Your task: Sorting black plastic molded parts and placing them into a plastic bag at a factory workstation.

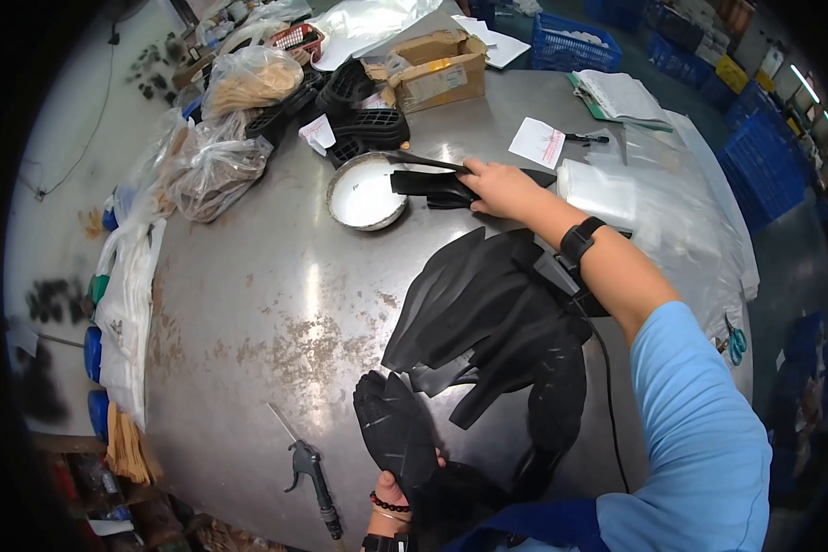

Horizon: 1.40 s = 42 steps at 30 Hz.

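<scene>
Steel, grey and worn to brown patches, makes up the broad desk (239, 276); clear plastic sheeting (685, 221) spreads over its right side; a heap of thin, overlapping black pieces (465, 294) lies fanned out across the middle, right of centre; beyond the far edge stands a blue crate (575, 57) with pale contents; knotted clear bags (219, 170) with tan and brownish contents sit at the far left, beside a cluster of black ridged pieces (368, 127); behind these is an open, torn cardboard box (453, 81); a green-edged clipboard (624, 97) with papers lies at the far right.

One black glove-shaped piece (396, 428) stands at the near side, its finger-like end pointing away from the person, just beside the heap; the left grip (391, 492) is closed around its lower end, thumb showing on one side and fingertips on the other; to its left lies a dark grey blow gun (308, 469) with a thin nozzle.

A round bowl (332, 210) of white material rests past the heap; the right grip (499, 189) is closed on a black strip (419, 184) that reaches to the bowl's rim; a dark handle (430, 162) slants from the bowl towards those fingers, though whether it is held too I cannot tell; teal-handled scissors (737, 343) lie at the right edge.
</scene>
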### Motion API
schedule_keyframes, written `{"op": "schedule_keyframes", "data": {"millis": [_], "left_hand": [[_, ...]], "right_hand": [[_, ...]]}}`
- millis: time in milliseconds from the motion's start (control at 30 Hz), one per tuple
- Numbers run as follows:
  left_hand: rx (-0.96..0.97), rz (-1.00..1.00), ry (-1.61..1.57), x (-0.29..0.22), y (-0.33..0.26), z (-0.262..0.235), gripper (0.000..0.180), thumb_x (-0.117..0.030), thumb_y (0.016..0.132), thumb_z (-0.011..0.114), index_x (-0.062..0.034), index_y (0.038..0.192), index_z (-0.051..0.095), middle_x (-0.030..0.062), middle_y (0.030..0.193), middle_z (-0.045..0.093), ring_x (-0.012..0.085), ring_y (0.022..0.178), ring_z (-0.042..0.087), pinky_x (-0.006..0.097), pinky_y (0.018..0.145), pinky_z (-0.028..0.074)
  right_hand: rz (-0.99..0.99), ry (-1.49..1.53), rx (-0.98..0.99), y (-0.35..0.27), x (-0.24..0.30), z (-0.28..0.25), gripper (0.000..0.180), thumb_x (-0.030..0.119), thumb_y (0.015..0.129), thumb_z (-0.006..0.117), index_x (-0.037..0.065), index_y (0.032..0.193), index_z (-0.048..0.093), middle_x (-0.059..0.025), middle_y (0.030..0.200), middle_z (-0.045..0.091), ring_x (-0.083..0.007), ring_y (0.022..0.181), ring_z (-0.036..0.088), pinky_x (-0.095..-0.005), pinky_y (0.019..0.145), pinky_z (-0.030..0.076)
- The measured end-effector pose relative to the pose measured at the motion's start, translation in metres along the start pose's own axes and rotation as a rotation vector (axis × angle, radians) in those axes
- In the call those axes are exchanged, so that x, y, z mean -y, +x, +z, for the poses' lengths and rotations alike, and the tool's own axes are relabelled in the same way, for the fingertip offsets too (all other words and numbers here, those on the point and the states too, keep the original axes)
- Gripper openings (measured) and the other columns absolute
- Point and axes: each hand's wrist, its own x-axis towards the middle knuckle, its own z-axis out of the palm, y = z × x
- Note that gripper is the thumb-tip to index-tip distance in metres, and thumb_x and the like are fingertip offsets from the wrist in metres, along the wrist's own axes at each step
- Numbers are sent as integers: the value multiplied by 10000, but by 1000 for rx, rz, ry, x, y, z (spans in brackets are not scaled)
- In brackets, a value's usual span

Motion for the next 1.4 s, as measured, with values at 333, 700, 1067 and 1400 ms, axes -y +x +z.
{"op": "schedule_keyframes", "data": {"millis": [333,700,1067,1400], "left_hand": [[30,-1,-23,-1,0,0,941,-340,640,851,26,1371,383,231,1229,540,381,1152,549,468,1023,454],[58,75,104,11,8,6,1021,-694,626,763,15,1281,432,109,1041,560,253,1021,538,384,921,456],[216,-121,104,39,56,105,1081,-696,688,682,-73,1476,282,135,1429,434,288,1263,490,454,1064,424],[361,-48,287,101,17,189,919,-319,686,872,-18,1407,388,135,1373,498,270,1263,497,414,1068,413]], "right_hand": [[-24,36,63,3,-10,-11,588,172,850,649,226,1405,462,-101,1443,423,-334,953,658,-428,805,541],[-55,-27,74,-8,-17,-18,532,74,826,639,192,1333,532,-101,1195,516,-319,948,626,-412,835,534],[-537,835,-187,-172,127,-144,723,-164,679,514,195,1303,581,-20,1220,647,-234,1331,466,-639,1141,68],[462,2530,-150,-344,218,-95,776,270,842,737,55,1457,315,-166,1419,455,-269,1320,442,-423,1108,341]]}}
